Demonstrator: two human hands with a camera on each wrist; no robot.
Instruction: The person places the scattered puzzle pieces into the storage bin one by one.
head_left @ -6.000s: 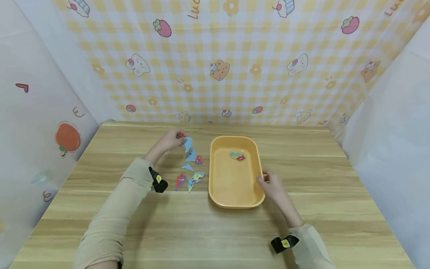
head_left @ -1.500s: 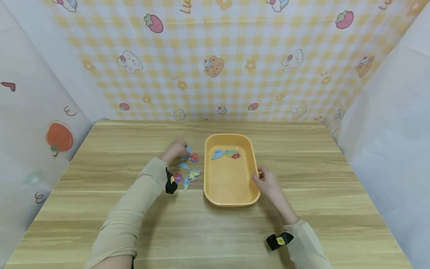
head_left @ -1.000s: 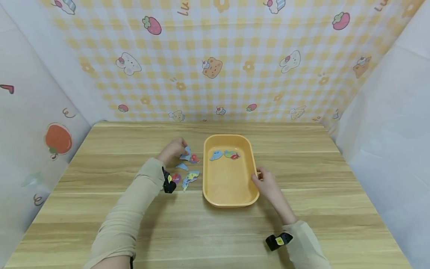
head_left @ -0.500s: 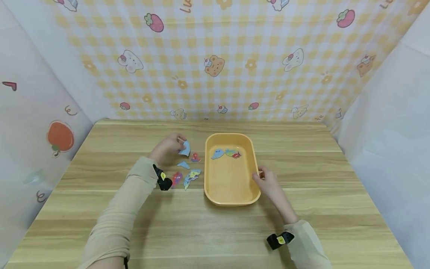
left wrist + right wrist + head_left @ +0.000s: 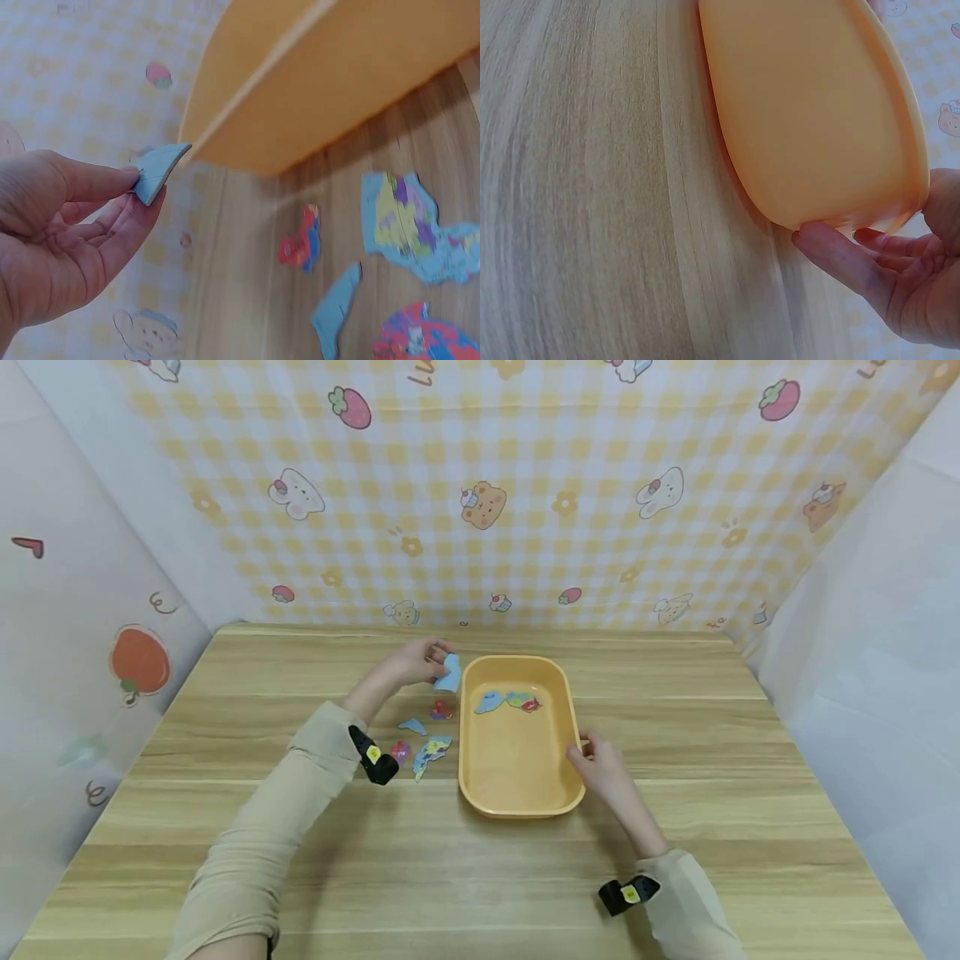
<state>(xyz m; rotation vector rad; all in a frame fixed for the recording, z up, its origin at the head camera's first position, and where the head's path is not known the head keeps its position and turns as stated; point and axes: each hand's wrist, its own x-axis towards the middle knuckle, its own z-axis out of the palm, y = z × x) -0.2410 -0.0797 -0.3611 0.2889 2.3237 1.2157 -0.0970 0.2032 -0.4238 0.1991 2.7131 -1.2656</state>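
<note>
- A pale wooden tabletop (image 5: 480,877) fills the lower half of the head view, closed in behind by a yellow checked backdrop (image 5: 525,485) printed with strawberries, bears and rabbits, with plain pale sheets to either side.
- Left of centre, the left hand (image 5: 411,662) is lifted just off the tabletop, thumb and fingers pinching a light blue puzzle piece (image 5: 450,674) right beside the upper left corner of the tray; the wrist view shows the same piece (image 5: 156,172) held by its edge at the fingertips.
- Below that hand, loose pieces lie flat on the wood: a small red piece (image 5: 442,709), a blue sliver (image 5: 412,725), a pink and red piece (image 5: 400,751) and a larger multicoloured piece (image 5: 432,752), all just left of the tray and near one another.
- At the middle of the frame sits an orange plastic tray (image 5: 517,777), long side running away from the viewer. Inside, toward its far end, rest a blue piece (image 5: 489,701) and a green and red piece (image 5: 523,701), side by side.
- On the right, the right hand (image 5: 603,772) grips the tray's right rim, fingers curled at the edge; the wrist view shows fingertips (image 5: 832,251) against the tray's underside lip.
</note>
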